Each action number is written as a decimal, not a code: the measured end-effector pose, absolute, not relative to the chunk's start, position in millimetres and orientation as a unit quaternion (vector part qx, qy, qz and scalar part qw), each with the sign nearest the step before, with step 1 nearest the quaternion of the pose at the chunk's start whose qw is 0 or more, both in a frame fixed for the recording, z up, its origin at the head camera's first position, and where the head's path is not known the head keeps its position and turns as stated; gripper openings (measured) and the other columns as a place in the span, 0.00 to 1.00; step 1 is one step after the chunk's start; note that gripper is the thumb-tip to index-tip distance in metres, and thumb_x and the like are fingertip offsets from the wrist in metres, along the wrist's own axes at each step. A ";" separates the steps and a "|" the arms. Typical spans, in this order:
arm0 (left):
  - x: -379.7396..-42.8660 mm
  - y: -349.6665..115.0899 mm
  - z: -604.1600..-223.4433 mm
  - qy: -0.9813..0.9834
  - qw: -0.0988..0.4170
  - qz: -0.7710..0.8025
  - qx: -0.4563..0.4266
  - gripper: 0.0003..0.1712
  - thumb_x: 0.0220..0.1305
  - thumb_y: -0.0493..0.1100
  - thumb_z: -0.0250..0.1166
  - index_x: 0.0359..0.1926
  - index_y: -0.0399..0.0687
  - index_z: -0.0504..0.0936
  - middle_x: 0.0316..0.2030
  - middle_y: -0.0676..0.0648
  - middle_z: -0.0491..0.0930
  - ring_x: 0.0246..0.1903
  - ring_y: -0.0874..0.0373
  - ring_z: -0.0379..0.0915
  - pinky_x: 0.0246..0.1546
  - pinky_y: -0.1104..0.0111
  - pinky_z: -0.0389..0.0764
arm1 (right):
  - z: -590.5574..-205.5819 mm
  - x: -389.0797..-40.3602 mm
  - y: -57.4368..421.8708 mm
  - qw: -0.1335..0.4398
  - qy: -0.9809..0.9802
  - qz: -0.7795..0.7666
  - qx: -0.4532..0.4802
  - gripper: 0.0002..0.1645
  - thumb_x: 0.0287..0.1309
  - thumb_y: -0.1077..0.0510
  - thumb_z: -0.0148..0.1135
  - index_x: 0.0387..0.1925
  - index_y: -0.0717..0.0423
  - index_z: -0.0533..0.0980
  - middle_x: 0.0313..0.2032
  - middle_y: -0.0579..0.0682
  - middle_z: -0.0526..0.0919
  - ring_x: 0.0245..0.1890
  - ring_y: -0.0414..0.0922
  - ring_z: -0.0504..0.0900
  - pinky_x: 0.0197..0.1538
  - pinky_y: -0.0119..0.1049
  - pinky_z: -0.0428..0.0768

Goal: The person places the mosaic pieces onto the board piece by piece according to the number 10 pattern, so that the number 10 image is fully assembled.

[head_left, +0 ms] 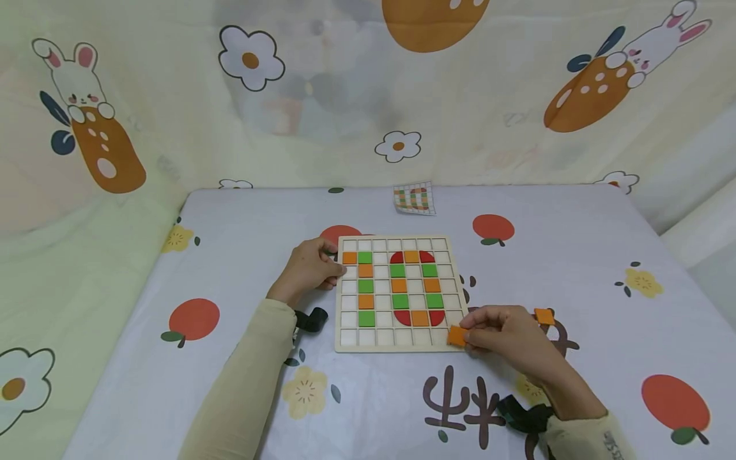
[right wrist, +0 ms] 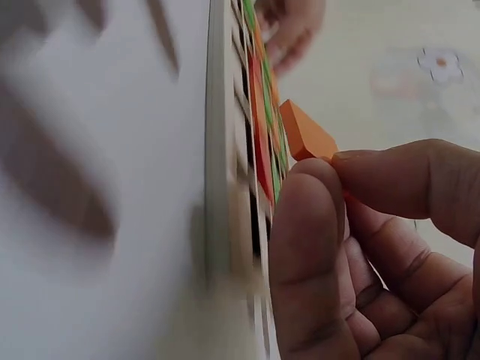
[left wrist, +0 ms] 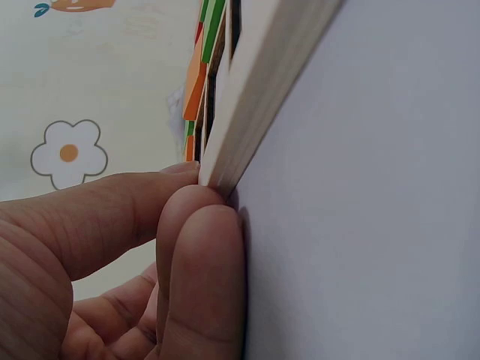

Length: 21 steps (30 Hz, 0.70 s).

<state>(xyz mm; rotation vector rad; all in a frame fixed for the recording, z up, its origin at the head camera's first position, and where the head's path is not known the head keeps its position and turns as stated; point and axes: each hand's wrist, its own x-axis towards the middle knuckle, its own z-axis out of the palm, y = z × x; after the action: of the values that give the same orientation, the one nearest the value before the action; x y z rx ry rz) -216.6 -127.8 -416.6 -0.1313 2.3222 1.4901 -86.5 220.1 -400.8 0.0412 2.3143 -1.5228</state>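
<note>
A pale wooden grid board (head_left: 382, 337) lies on the table, with orange, green and red tiles in some cells. Its tiles form a column at left and a ring at right, the ring's red corner pieces (head_left: 402, 317) rounded. My left hand (head_left: 307, 268) pinches the board's left edge, thumb on top and fingertips against the side, as the left wrist view shows. Between thumb and fingertips my right hand (head_left: 508, 338) holds an orange square tile (head_left: 457, 336), tilted over the board's near right corner. In the right wrist view this tile (right wrist: 307, 133) is just above the board.
Another orange tile (head_left: 544, 316) lies on the cloth just beyond the right hand. Behind the board, a small pattern card (head_left: 414, 199) stands near the table's back edge. A printed cloth (head_left: 230, 243) covers the table, and a printed curtain (head_left: 322, 160) hangs behind.
</note>
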 end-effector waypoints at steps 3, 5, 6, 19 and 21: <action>-216.3 -128.1 -415.9 0.824 0.189 0.532 -0.046 0.25 0.63 0.37 0.76 0.58 0.41 0.76 0.36 0.43 0.80 0.24 0.57 0.80 0.29 0.70 0.87 | -400.7 -96.4 199.7 0.203 0.808 -0.554 -0.002 0.12 0.65 0.65 0.68 0.47 0.70 0.82 0.38 0.56 0.88 0.32 0.47 0.86 0.39 0.35 0.89; -216.3 -128.5 -415.6 0.823 0.190 0.533 -0.047 0.25 0.63 0.37 0.76 0.58 0.42 0.76 0.36 0.43 0.80 0.24 0.57 0.80 0.29 0.70 0.87 | -400.8 -102.3 187.1 0.211 0.801 -0.560 -0.010 0.11 0.64 0.66 0.68 0.45 0.70 0.83 0.36 0.57 0.88 0.31 0.48 0.86 0.38 0.35 0.89; -216.3 -128.9 -415.8 0.823 0.190 0.534 -0.047 0.25 0.63 0.37 0.76 0.58 0.42 0.76 0.36 0.43 0.80 0.24 0.57 0.80 0.29 0.70 0.87 | -400.7 -105.2 181.3 0.214 0.799 -0.562 -0.014 0.11 0.63 0.66 0.68 0.45 0.70 0.83 0.35 0.57 0.88 0.31 0.48 0.86 0.38 0.35 0.89; -217.3 -128.4 -417.1 0.823 0.188 0.534 -0.049 0.25 0.63 0.36 0.75 0.57 0.41 0.76 0.34 0.43 0.81 0.22 0.57 0.80 0.28 0.70 0.87 | -401.8 -140.8 133.4 0.226 0.821 -0.524 -0.024 0.05 0.62 0.67 0.66 0.38 0.62 0.86 0.31 0.54 0.87 0.26 0.46 0.85 0.35 0.36 0.89; -217.5 -128.5 -417.5 0.823 0.188 0.533 -0.048 0.25 0.63 0.36 0.75 0.58 0.41 0.76 0.34 0.43 0.81 0.22 0.57 0.80 0.28 0.70 0.87 | -400.2 -144.1 129.0 0.231 0.820 -0.523 -0.024 0.05 0.63 0.67 0.66 0.38 0.62 0.86 0.31 0.54 0.87 0.26 0.46 0.85 0.35 0.36 0.89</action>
<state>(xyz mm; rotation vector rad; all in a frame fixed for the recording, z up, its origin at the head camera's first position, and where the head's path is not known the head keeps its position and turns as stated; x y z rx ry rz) -217.5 -128.5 -417.5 -0.1342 2.3165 1.5008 -144.1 129.0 -400.2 -0.0660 2.2545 -1.4384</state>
